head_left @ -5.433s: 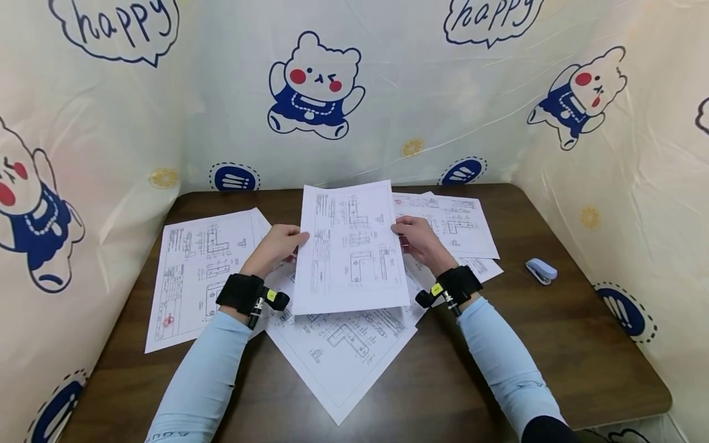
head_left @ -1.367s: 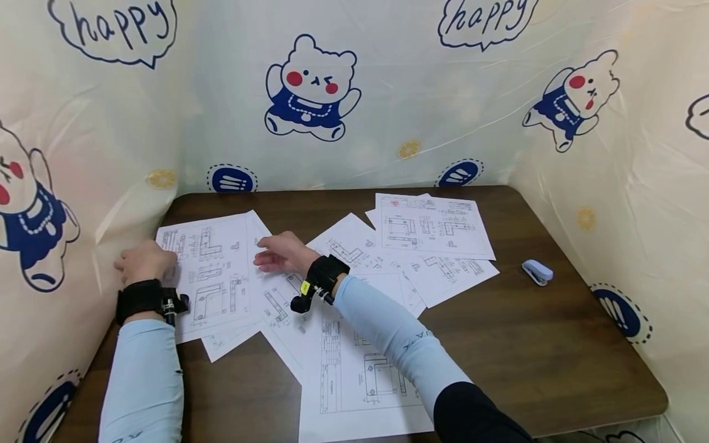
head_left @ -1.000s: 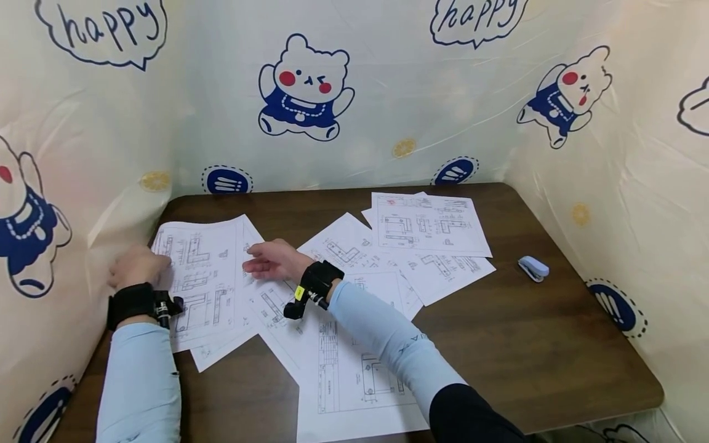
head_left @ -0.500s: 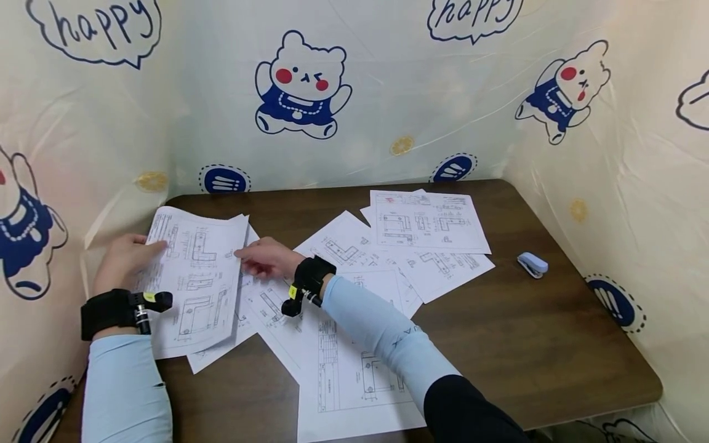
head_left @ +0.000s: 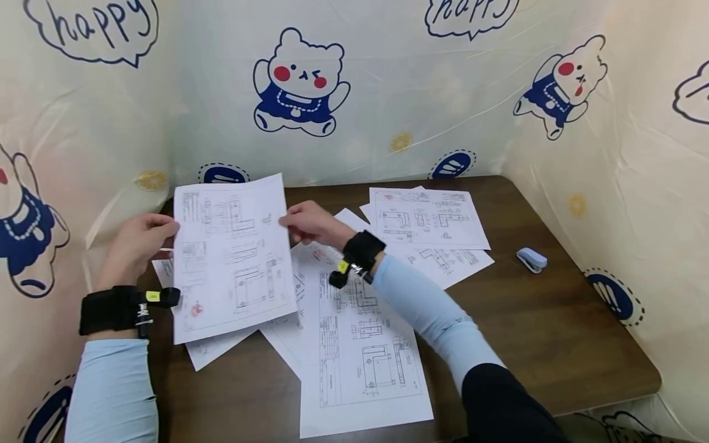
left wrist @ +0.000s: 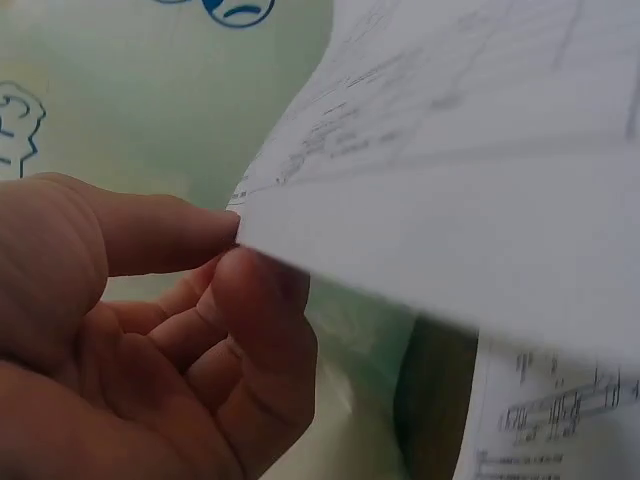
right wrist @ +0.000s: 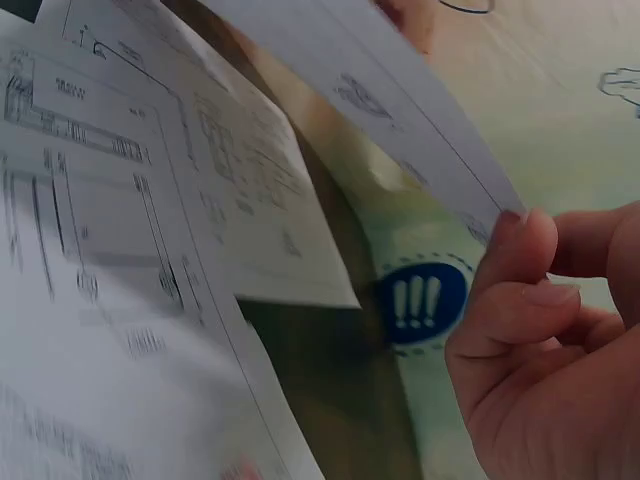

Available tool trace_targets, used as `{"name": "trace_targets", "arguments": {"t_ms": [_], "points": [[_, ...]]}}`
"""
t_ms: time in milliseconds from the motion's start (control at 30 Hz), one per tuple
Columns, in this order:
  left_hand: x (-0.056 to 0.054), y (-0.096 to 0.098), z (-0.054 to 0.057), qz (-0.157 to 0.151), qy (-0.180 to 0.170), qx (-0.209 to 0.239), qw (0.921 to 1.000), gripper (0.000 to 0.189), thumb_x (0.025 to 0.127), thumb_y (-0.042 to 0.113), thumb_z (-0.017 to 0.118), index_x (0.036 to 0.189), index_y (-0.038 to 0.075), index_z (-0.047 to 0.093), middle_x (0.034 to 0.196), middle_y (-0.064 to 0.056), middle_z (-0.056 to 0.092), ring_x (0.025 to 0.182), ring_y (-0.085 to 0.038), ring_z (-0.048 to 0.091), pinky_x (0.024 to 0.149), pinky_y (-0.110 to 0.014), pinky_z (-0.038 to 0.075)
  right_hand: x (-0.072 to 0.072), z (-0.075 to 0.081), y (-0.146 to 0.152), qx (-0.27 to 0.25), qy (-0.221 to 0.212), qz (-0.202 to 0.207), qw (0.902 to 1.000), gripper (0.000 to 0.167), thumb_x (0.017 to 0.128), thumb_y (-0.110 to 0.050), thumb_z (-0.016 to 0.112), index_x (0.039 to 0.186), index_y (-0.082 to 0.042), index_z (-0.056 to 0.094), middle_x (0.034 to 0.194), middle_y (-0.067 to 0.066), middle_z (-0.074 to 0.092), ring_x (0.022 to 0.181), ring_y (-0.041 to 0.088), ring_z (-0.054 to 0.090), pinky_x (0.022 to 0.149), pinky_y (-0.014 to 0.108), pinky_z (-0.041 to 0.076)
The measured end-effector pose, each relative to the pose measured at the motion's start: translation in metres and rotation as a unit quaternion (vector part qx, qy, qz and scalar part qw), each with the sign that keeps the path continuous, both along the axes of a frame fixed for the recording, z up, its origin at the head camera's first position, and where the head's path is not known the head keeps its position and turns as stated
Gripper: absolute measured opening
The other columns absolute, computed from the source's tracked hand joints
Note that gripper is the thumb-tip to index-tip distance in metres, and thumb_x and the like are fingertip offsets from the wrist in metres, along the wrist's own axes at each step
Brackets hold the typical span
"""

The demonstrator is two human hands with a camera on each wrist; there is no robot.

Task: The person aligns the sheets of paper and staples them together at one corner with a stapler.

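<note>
Holding one printed drawing (head_left: 232,264) up off the desk (head_left: 526,344), tilted toward the viewer, red mark (head_left: 196,309) near its lower left corner. Left hand (head_left: 130,249): thumb and fingertip pinch the left edge. Right hand (head_left: 316,223): thumb and forefinger pinch the right edge, near its upper part. Whether a second page lies directly behind cannot be told.

Progress, judged from the layout: the drawing is picked up and under control at both sides; it is not set down. The remaining pages appear unsorted. A lower page (head_left: 216,346) lies partly hidden beneath the drawing; a front page (head_left: 365,369) overlaps others at mid-desk; a sideways page (head_left: 432,218) tops a loose, fanned group at the far right. Nothing is squared into a stack. Stapler (head_left: 532,259) sits well apart from both hands, untouched.
</note>
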State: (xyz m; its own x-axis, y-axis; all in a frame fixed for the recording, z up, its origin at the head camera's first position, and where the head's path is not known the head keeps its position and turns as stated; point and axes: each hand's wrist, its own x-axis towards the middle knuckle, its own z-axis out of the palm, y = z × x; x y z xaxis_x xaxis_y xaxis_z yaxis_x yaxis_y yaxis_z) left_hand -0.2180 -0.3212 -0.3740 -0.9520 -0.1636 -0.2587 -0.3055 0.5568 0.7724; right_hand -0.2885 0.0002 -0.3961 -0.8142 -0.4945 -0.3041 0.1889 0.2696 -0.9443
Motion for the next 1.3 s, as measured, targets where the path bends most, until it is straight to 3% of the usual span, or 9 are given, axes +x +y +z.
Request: {"name": "trace_targets", "arguments": {"t_ms": [100, 267, 433, 567, 767, 1000, 1300], "points": [[-0.004, 0.02, 0.004, -0.033, 0.016, 0.013, 0.9992, 0.061, 0.101, 0.041, 0.047, 0.14, -0.004, 0.038, 0.125, -0.02, 0.05, 0.082, -0.016, 0.063, 0.072, -0.032, 0.057, -0.002, 0.01, 0.036, 0.008, 0.011, 0.013, 0.9998, 0.015, 0.096, -0.017, 0.063, 0.088, -0.004, 0.064, 0.064, 0.005, 0.054, 0.047, 0.013, 0.045, 0.044, 0.024, 0.029], [-0.006, 0.055, 0.012, -0.085, 0.014, 0.031, 0.9958, 0.069, 0.098, 0.043, 0.056, 0.148, 0.0, 0.034, 0.126, -0.019, 0.056, 0.085, -0.014, 0.065, 0.073, -0.031, 0.058, 0.003, 0.017, 0.09, 0.028, 0.025, 0.023, 0.999, 0.018, 0.097, -0.018, 0.061, 0.086, -0.004, 0.061, 0.07, 0.006, 0.056, 0.048, 0.012, 0.047, 0.045, 0.023, 0.031], [-0.006, 0.09, 0.019, -0.133, -0.003, 0.058, 0.9893, 0.06, 0.096, 0.041, 0.061, 0.14, 0.001, 0.048, 0.113, -0.006, 0.067, 0.088, -0.017, 0.066, 0.074, -0.031, 0.058, 0.021, 0.015, 0.14, 0.043, 0.008, 0.023, 0.9988, 0.019, 0.098, -0.02, 0.06, 0.088, -0.004, 0.061, 0.068, 0.006, 0.058, 0.047, 0.013, 0.047, 0.044, 0.024, 0.03], [-0.002, 0.112, 0.017, -0.169, -0.022, 0.067, 0.983, 0.048, 0.096, 0.036, 0.062, 0.128, 0.0, 0.057, 0.1, 0.0, 0.07, 0.085, -0.02, 0.068, 0.07, -0.031, 0.057, 0.041, 0.006, 0.171, 0.047, -0.025, 0.029, 0.9981, 0.019, 0.097, -0.022, 0.062, 0.092, -0.004, 0.064, 0.069, 0.008, 0.06, 0.046, 0.015, 0.048, 0.044, 0.025, 0.031], [0.007, 0.139, -0.001, -0.223, -0.05, 0.052, 0.9722, 0.04, 0.097, 0.032, 0.061, 0.119, -0.001, 0.06, 0.092, -0.005, 0.072, 0.083, -0.026, 0.068, 0.064, -0.031, 0.055, 0.067, -0.006, 0.205, 0.063, -0.038, 0.041, 0.9964, 0.026, 0.094, -0.026, 0.066, 0.081, -0.004, 0.059, 0.061, 0.007, 0.058, 0.044, 0.016, 0.048, 0.043, 0.025, 0.031], [0.016, 0.163, -0.031, -0.262, -0.046, 0.048, 0.9628, 0.03, 0.094, 0.03, 0.065, 0.106, 0.003, 0.068, 0.089, -0.01, 0.071, 0.08, -0.033, 0.067, 0.059, -0.028, 0.05, 0.087, -0.02, 0.233, 0.083, -0.031, 0.057, 0.9945, 0.035, 0.093, -0.025, 0.067, 0.073, 0.001, 0.054, 0.049, 0.004, 0.055, 0.04, 0.016, 0.048, 0.042, 0.028, 0.025], [0.025, 0.186, -0.058, -0.289, -0.058, 0.017, 0.9556, 0.019, 0.094, 0.024, 0.065, 0.09, 0.007, 0.071, 0.074, -0.009, 0.068, 0.063, -0.023, 0.062, 0.05, -0.024, 0.042, 0.104, -0.049, 0.249, 0.144, -0.013, 0.073, 0.9869, 0.037, 0.093, -0.026, 0.067, 0.068, -0.001, 0.055, 0.063, 0.01, 0.068, 0.042, 0.015, 0.058, 0.04, 0.024, 0.029]]}}
